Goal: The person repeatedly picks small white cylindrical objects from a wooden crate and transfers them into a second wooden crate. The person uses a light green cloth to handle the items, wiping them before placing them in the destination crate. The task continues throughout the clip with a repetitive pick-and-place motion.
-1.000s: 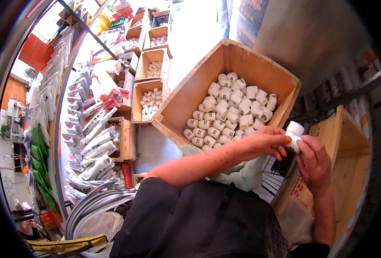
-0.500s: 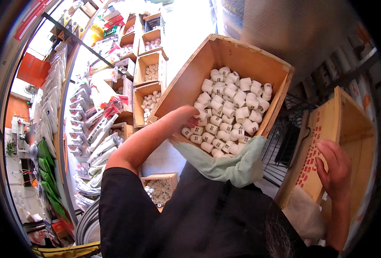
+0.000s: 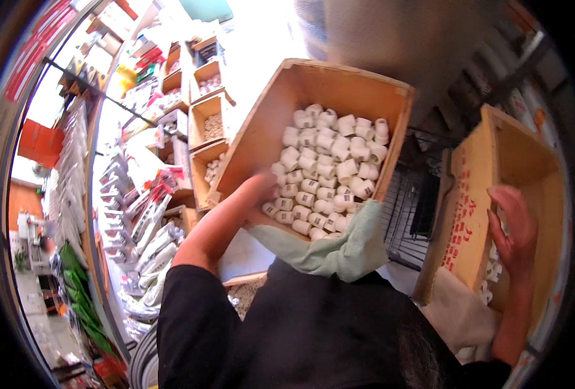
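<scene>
A wooden box (image 3: 401, 149) stands tilted in front of me, with many white plastic elbow pipe fittings (image 3: 326, 168) piled inside. My left hand (image 3: 261, 187) is at the left side of the pile, touching or just above the fittings; its fingers are blurred and partly hidden. A pale green cloth (image 3: 359, 243) drapes over the near rim of this box. At the right, my right hand (image 3: 517, 227) is over the edge of a second wooden box (image 3: 472, 194), thumb apart from the fingers and nothing seen in it. White fittings (image 3: 493, 272) show inside that box, beside my wrist.
Small wooden bins (image 3: 206, 123) of white and pinkish parts line up at the left. Bagged goods (image 3: 154, 253) lie beside them. A black wire rack (image 3: 407, 220) stands between the two large boxes. A beige cloth (image 3: 459, 311) hangs on the right box.
The view has shifted, so the main box sits a little further left. My left hand stays by the fittings. My right hand has moved slightly over the right box, where white fittings now show.
</scene>
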`<state>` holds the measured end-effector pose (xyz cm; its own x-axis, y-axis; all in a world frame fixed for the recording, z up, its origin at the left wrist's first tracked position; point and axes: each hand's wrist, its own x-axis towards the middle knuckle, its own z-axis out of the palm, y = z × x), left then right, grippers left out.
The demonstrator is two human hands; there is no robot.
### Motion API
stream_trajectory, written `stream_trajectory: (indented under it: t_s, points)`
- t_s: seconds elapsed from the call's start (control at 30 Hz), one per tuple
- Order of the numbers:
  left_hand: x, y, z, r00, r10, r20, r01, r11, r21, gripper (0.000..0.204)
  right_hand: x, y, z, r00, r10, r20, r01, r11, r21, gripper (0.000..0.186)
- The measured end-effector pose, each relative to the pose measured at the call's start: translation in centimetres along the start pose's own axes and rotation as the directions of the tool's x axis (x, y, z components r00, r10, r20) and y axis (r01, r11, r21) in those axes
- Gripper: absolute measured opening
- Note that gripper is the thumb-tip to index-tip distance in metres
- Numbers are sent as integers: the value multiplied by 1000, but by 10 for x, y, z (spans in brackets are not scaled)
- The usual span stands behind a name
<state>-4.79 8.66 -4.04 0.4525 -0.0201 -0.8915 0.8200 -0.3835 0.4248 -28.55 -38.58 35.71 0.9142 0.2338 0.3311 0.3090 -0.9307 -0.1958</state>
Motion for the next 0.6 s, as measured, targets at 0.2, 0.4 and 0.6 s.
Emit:
stream_trajectory:
  t_s: [0.2, 0.4, 0.6]
  points:
    - [19, -7, -20, 985, 175, 2, -173, 972, 159, 26, 5, 33, -19, 962, 260, -80, -261, 965, -3, 33]
    - [16, 6, -24, 953, 303, 27, -282, 847, 450, 26, -32, 97, -5, 753, 615, 232, -584, 788, -194, 37]
    - [-14, 23, -4, 945, 326, -16, -225, 685, 693, 26, -102, 166, 50, 399, 745, 534, -511, 664, -545, 42]
